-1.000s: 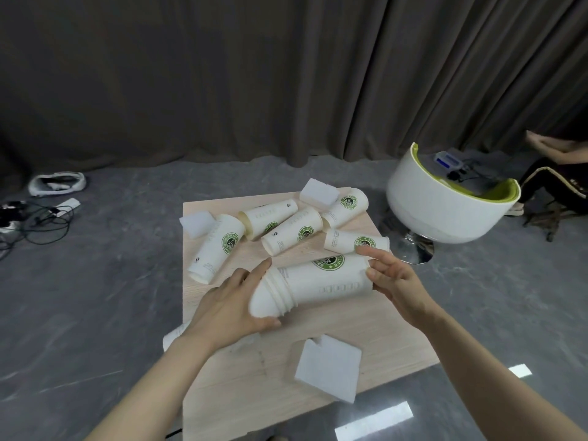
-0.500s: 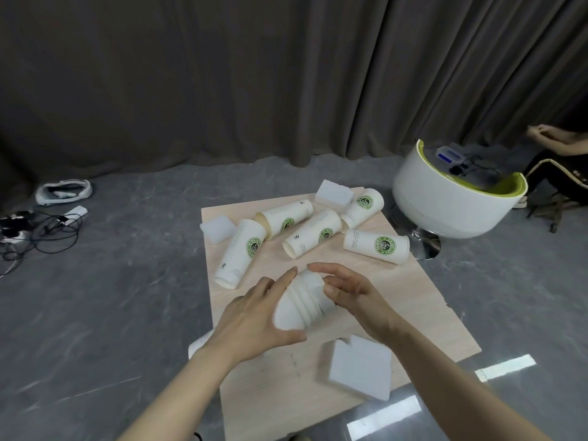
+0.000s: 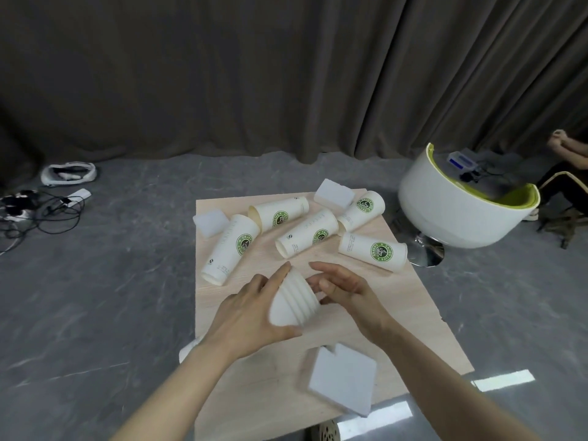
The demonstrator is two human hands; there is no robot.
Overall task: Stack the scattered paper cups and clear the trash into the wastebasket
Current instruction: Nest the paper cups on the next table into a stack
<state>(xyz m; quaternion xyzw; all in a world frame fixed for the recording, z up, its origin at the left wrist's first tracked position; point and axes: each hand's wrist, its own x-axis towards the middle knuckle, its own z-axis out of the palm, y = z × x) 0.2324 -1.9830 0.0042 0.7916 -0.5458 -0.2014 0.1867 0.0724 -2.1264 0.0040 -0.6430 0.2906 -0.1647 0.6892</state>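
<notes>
A stack of nested white paper cups (image 3: 294, 302) is held over the wooden table (image 3: 413, 329), its base end toward me. My left hand (image 3: 248, 313) grips it from the left, thumb underneath. My right hand (image 3: 348, 291) holds its far end, thumb above and fingers curled against it. Several loose cups with green logos lie on their sides further back: one at the left (image 3: 230, 249), one behind it (image 3: 278, 213), one in the middle (image 3: 307, 238), two at the right (image 3: 362, 210) (image 3: 372, 251). White foam blocks lie at the back left (image 3: 210, 221), back right (image 3: 334, 194) and near edge (image 3: 342, 381).
A white and green tub chair (image 3: 461, 211) stands right of the table, with a seated person (image 3: 569, 160) behind it. Cables (image 3: 41, 208) and a white headset (image 3: 68, 173) lie on the grey floor at the left. A perforated round object (image 3: 327, 432) shows under the table's near edge.
The stack has turned from lying crosswise to pointing its base at me. My right hand has moved in from the stack's right end to its far end. My view has shifted left.
</notes>
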